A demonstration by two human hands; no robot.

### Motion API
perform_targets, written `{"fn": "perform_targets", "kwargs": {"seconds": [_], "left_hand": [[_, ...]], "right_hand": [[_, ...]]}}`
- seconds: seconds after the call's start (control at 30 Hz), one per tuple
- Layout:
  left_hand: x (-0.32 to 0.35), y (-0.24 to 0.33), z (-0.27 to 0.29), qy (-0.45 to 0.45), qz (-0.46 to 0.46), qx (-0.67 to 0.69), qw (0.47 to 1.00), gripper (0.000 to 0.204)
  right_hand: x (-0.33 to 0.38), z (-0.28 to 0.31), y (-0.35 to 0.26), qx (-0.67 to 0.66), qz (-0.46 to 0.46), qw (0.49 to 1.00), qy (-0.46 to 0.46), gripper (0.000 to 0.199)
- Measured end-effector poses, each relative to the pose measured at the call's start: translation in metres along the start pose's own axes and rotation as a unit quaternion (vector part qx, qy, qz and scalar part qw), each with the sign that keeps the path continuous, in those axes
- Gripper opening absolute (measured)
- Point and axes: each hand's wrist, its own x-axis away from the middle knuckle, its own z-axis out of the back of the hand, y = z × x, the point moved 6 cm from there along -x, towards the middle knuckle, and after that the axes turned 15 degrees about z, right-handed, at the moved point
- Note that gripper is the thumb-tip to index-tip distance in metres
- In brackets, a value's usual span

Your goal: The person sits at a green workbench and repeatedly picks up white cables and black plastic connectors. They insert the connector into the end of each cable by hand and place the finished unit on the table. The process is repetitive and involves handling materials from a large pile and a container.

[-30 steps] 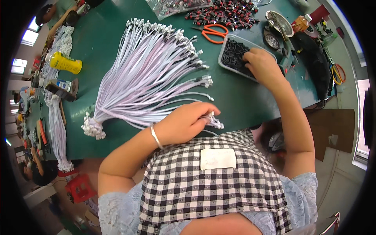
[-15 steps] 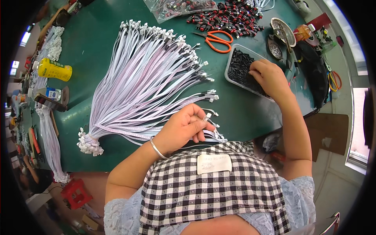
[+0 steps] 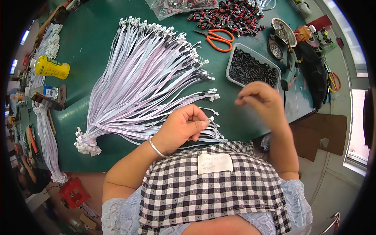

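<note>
Your left hand point(image 3: 182, 126) pinches one white connector point(image 3: 212, 118) over the near strands of one fanned cable bundle point(image 3: 129, 90). Your blurred right hand point(image 3: 264, 102), its grip impossible to tell, hangs before one tray point(image 3: 228, 73) of uncountable black tubes point(image 3: 250, 66). Beyond: one scissors pair point(image 3: 220, 40), one bag point(image 3: 180, 7) cut off above.

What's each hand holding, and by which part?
Left hand: a cable's white connector end, pinched between thumb and forefinger. Right hand: blurred; cannot tell whether it holds anything.

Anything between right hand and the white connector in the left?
Nothing visible: green tabletop shows between the right hand and the white connector the left hand pinches. One cable end shows close beside it.
</note>
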Motion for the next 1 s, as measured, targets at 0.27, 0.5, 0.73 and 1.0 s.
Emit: {"fn": "perform_targets", "kwargs": {"seconds": [0.27,0.5,0.73,1.0], "left_hand": [[-0.003,0.006,-0.002,0.012,-0.023,0.032,0.999,0.007],[-0.001,0.005,-0.003,0.006,-0.015,0.043,0.999,0.008],[-0.003,0.004,-0.001,0.003,-0.021,0.042,0.999,0.007],[-0.003,0.004,-0.002,0.001,-0.033,0.047,0.998,0.006]], "right_hand": [[0.001,-0.06,-0.006,-0.156,-0.008,0.987,0.034,0.013],[0.003,-0.062,-0.005,-0.064,0.021,0.997,0.03,0.015],[0.005,-0.063,-0.004,-0.121,0.013,0.991,0.053,0.016],[0.019,-0.065,0.002,-0.145,-0.008,0.986,0.084,0.015]]}}
